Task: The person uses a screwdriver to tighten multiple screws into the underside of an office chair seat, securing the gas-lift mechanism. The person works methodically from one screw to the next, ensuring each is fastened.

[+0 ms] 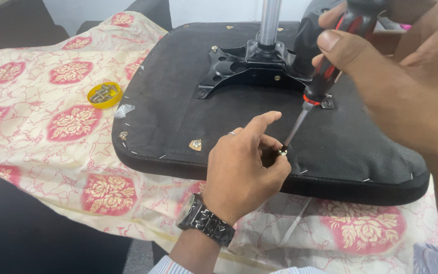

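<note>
Black woven fabric under the work, so keep the tip square and avoid slipping off into it. Nearest, left hand (239, 170) with a watch (206, 221) at the wrist: fingers (275, 152) pinched closed around the small silver screw (283, 151) at the near edge of the seat (178, 101), forefinger stretched out straight above. Hold that screw upright and steady; seems not yet seated. Just above, screwdriver (325, 71) with its tip in the screw head, shaft slanting up to the right. Better brought closer to vertical before pressing down and turning. Right hand (381, 66) wrapped tight round the red-and-black handle. Farther back, black metal bracket (249, 68) bolted at the middle of the seat, chrome post (268, 20) rising from it. Off to the left, on the floral cloth (36, 111), a yellow lid (104, 95) holding spare hardware, well apart from both hands.
</note>
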